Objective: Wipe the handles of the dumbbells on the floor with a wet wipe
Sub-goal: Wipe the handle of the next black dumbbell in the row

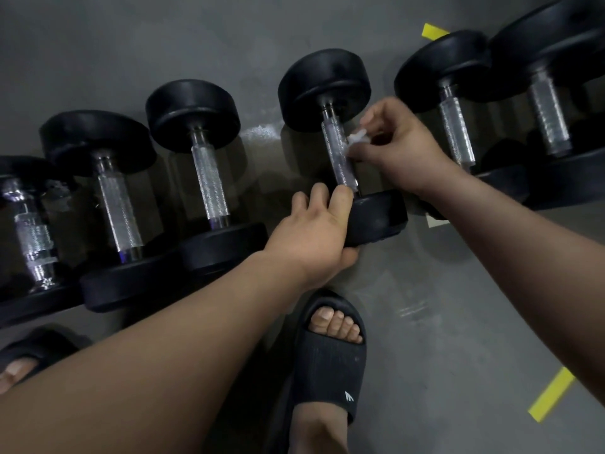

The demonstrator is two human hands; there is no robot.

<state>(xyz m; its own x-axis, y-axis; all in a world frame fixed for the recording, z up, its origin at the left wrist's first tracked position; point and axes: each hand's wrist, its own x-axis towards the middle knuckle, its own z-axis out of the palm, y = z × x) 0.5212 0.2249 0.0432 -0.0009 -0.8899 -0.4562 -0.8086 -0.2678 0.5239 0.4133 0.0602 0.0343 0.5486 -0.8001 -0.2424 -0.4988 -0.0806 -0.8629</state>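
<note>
Grey floor (458, 290) — dumbbell handle (339, 158) runs near-to-far, right hand (402, 149) pinching wipe (356, 140) against it.

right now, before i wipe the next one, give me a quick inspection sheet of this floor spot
surface: grey floor, with a pale patch between two dumbbell heads
job's things: six black dumbbells lie in a row; the wet wipe is against the handle of the fourth dumbbell from the left
clutter: yellow tape strips; a white scrap on the floor
hands: left hand grips the fourth dumbbell's near head; right hand pinches the wet wipe
cables: nothing seen
surroundings: the person's feet in black sandals
</note>
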